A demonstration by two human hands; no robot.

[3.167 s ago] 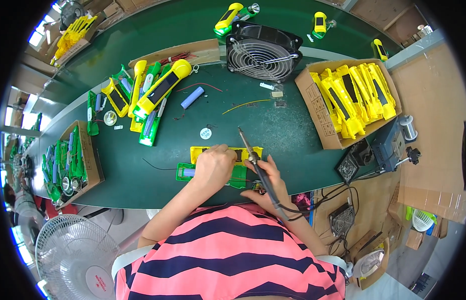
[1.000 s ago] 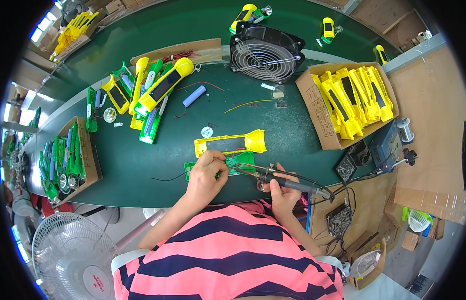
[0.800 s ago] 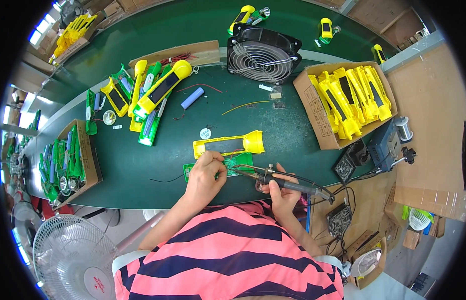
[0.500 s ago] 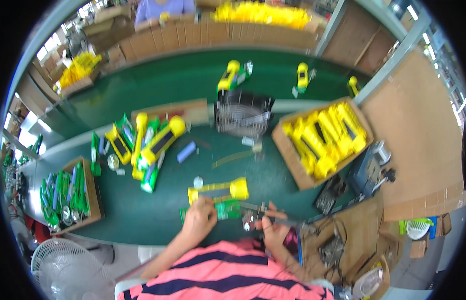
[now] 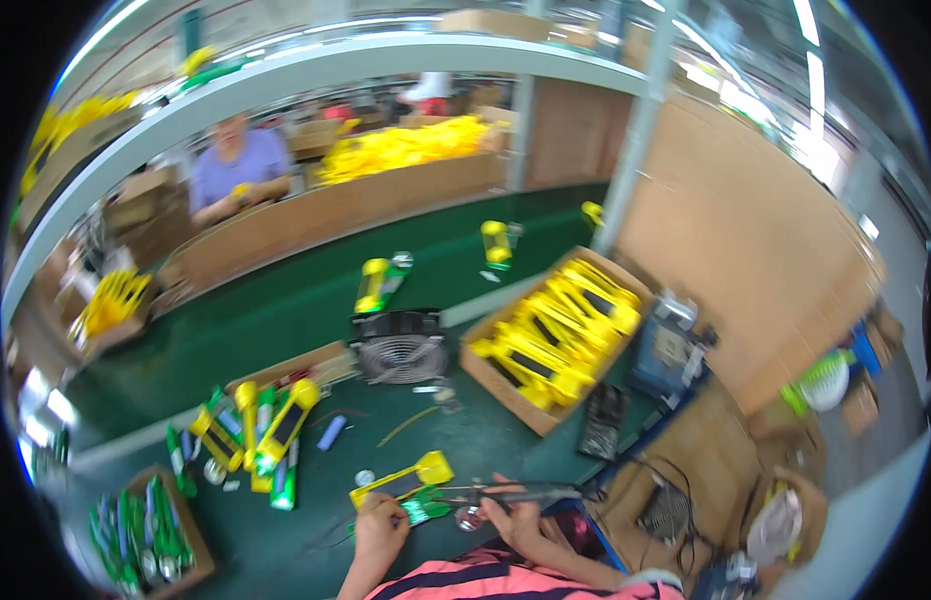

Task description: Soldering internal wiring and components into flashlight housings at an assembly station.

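Note:
My left hand [image 5: 381, 535] is closed with its fingertips pinching the end of a green plastic housing [image 5: 424, 508] low over the table. In my right hand [image 5: 516, 520] is a dark, pen-like tool that looks like a soldering iron [image 5: 536, 492]; its thin end points left toward the housing. A small round shiny reflector [image 5: 470, 518] sits between the hands, beside the right fingers; whether it is attached is unclear. Just beyond lies a yellow casing [image 5: 406, 480] with a dark panel, and a small clear disc [image 5: 365, 478] lies next to it.
A carton of yellow casings [image 5: 556, 340] stands back right, beside a blue bench unit [image 5: 671, 345]. A black fan [image 5: 401, 350] stands mid-table. Yellow-green lamps [image 5: 256, 430] lie left, near a box of green parts [image 5: 141, 530]. Across the green conveyor [image 5: 286, 300] sits a person [image 5: 241, 165].
The whole view has tilted up and swung right, bringing the person across the conveyor more into sight. Both hands keep their grip at the green housing.

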